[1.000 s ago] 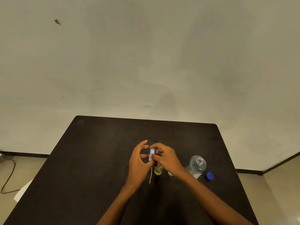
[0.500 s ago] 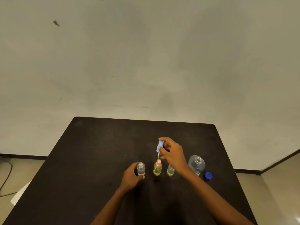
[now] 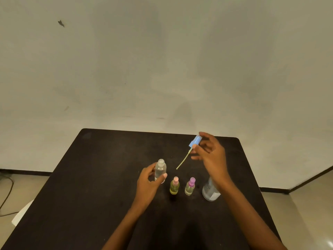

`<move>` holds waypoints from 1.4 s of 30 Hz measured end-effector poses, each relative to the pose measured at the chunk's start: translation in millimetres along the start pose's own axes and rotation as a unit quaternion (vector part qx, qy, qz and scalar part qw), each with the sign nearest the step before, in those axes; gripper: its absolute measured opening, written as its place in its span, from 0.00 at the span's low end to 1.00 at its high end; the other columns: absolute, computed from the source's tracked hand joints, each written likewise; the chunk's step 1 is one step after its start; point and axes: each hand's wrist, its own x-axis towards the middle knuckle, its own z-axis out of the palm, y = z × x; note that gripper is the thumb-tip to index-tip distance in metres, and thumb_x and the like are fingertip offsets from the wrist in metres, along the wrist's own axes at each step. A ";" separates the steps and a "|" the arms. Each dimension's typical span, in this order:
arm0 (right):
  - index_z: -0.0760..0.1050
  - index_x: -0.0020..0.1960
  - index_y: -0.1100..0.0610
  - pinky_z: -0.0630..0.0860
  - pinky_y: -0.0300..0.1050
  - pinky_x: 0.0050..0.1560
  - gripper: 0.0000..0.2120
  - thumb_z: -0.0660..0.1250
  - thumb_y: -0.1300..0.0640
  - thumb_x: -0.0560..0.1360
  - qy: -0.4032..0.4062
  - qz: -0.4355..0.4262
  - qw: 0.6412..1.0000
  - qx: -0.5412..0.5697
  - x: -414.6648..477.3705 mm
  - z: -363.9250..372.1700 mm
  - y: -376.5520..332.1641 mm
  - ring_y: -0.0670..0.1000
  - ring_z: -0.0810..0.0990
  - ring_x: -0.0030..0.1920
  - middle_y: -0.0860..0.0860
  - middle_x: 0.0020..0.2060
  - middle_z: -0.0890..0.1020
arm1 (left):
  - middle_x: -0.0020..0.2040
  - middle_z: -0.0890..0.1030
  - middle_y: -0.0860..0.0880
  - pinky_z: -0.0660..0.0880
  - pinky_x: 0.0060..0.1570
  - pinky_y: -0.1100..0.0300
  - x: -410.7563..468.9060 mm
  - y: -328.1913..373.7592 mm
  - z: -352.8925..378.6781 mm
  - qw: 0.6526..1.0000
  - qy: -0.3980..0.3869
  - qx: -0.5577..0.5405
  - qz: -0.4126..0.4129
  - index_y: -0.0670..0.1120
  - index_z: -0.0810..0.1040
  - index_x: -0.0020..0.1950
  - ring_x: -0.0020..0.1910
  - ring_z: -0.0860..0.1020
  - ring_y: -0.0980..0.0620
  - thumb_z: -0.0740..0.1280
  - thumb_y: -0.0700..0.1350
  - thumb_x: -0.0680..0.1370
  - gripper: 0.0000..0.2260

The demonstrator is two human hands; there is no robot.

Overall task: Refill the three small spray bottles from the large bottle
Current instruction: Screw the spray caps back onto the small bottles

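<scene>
Two hands: left hand (image 3: 147,184) grips open bottle (image 3: 160,170), right hand (image 3: 210,156) pinches blue sprayer (image 3: 194,141).

The left forearm (image 3: 126,221) rises from the bottom centre of the frame, the right forearm (image 3: 252,219) from the lower right. The left hand (image 3: 148,184), just left of centre, curls round a small clear bottle (image 3: 160,171), with the thumb across its near side (the fingers behind it are mostly hidden). The right hand (image 3: 211,157) is held higher, right of centre, pinching a blue spray head (image 3: 195,141) between thumb and forefinger, the other fingers loosely spread.
</scene>
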 end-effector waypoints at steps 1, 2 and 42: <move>0.71 0.59 0.54 0.80 0.39 0.36 0.18 0.68 0.65 0.72 0.009 -0.015 1.000 0.015 0.2 -2.4 -12.2 0.49 0.83 0.40 0.52 0.44 0.82 | 0.52 0.74 0.60 0.69 0.47 0.71 -3.5 13.9 0.8 1.000 -0.004 -0.011 0.006 0.57 0.72 0.57 0.52 0.75 0.62 0.73 0.42 0.71 0.19; 0.71 0.59 0.53 0.80 0.38 0.36 0.18 0.68 0.64 0.71 0.018 -0.029 0.999 0.030 0.4 -4.9 -24.5 0.48 0.83 0.39 0.50 0.43 0.82 | 0.53 0.75 0.59 0.69 0.46 0.70 -7.1 26.6 1.5 1.000 -0.008 -0.022 0.010 0.59 0.72 0.56 0.52 0.75 0.61 0.73 0.42 0.71 0.19; 0.71 0.58 0.48 0.75 0.32 0.48 0.19 0.66 0.66 0.72 -0.168 -0.141 0.975 -0.047 -28.0 -16.4 -81.8 0.48 0.80 0.52 0.50 0.53 0.80 | 0.51 0.79 0.61 0.70 0.44 0.80 -42.1 132.8 10.6 0.990 -0.091 -0.066 0.080 0.56 0.75 0.55 0.52 0.77 0.63 0.72 0.41 0.71 0.16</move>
